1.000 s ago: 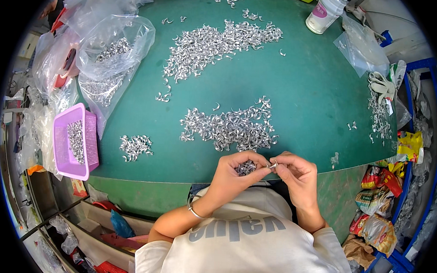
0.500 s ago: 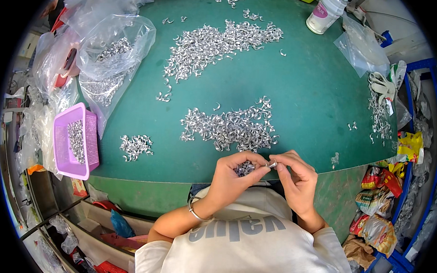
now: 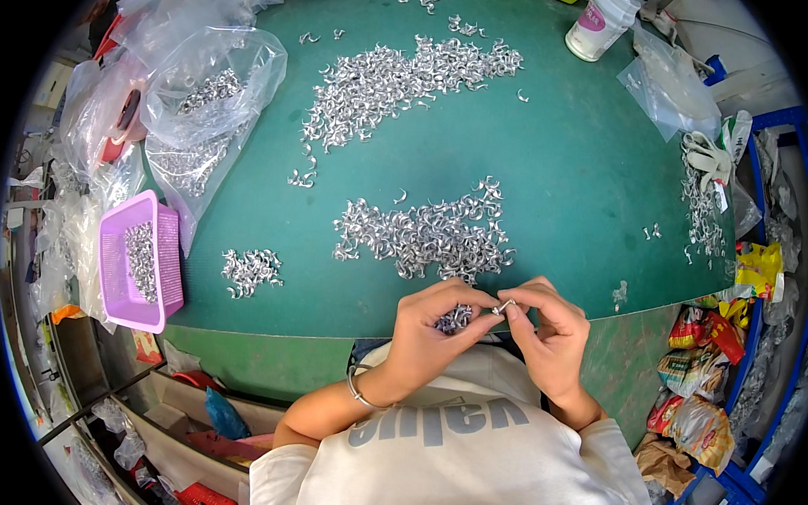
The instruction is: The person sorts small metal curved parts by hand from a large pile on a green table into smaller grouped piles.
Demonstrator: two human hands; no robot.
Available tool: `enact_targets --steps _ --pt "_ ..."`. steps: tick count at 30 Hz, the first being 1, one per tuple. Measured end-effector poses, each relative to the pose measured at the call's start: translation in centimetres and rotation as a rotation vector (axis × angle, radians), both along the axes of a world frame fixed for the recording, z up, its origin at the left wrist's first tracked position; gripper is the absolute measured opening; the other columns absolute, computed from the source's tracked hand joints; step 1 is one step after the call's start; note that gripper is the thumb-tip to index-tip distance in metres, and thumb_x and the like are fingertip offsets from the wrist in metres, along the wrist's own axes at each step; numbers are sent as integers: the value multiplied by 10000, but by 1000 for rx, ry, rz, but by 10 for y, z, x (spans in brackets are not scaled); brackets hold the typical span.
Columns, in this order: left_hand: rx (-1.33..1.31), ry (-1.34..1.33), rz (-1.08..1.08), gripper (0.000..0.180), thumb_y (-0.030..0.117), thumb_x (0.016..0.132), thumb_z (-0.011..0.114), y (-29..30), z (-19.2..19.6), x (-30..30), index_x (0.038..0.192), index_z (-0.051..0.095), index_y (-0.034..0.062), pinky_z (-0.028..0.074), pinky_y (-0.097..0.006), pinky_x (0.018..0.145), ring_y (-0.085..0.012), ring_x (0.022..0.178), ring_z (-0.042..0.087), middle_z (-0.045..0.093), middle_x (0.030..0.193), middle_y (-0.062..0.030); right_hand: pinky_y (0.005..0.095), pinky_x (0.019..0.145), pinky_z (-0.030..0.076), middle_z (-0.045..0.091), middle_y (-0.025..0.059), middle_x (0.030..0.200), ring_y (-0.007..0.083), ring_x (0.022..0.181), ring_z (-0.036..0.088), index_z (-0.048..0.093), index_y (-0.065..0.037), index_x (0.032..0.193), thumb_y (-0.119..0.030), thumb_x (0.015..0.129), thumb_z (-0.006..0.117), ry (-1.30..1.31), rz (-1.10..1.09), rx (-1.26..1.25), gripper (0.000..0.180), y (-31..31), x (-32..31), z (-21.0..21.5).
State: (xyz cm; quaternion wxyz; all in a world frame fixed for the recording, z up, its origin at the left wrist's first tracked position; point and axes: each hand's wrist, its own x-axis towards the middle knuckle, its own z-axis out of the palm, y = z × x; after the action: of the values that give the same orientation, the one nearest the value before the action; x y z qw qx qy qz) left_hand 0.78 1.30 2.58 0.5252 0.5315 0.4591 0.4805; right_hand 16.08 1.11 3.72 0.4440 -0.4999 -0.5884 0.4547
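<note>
My left hand [image 3: 426,326] is closed around a handful of small curved silver metal pieces [image 3: 453,319], cupped in its palm. At its thumb and index fingertips is a single metal piece [image 3: 503,307], which the fingertips of my right hand [image 3: 554,333] also pinch from the other side. Both hands are held at the table's near edge. Just beyond them lies a pile of the same curved pieces [image 3: 427,235]. Farther off, a larger heap [image 3: 401,83] spreads over the green table [image 3: 566,187].
On the left are a small pile [image 3: 252,272], a purple basket [image 3: 168,258] with pieces inside, and a clear plastic bag [image 3: 264,65] of pieces. A white bottle [image 3: 594,32] stands at the far right. Gloves [image 3: 708,158] and more pieces [image 3: 703,218] lie along the right edge.
The single metal piece has turned between my fingertips and now lies more slanted. My right fingers have shifted slightly; the piles look the same.
</note>
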Motion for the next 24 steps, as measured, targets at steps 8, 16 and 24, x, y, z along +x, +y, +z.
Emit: enact_targets --steps 8,16,24 --pt "-171 -103 -37 94 -25 724 672 -1 1 -3 812 641 -13 424 -229 591 -93 647 533 624 754 -52 242 611 404 621 79 797 141 700 514 636 27 946 100 754 568 33 20 -50 217 -1 2 1" --pt "-541 -344 -115 58 33 804 623 0 1 -8 845 623 -8 303 -182 463 -30 564 421 551 698 -5 238 636 403 618 65 789 121 716 506 630 36 968 65 796 569 183 24 -170 185 -3 3 0" --pt "-924 -946 -399 165 145 890 549 5 -10 -13 974 575 5 224 -166 427 -19 538 322 449 684 25 245 639 418 624 71 773 131 707 524 644 26 893 53 752 630 127 24 -133 144 -3 3 -2"
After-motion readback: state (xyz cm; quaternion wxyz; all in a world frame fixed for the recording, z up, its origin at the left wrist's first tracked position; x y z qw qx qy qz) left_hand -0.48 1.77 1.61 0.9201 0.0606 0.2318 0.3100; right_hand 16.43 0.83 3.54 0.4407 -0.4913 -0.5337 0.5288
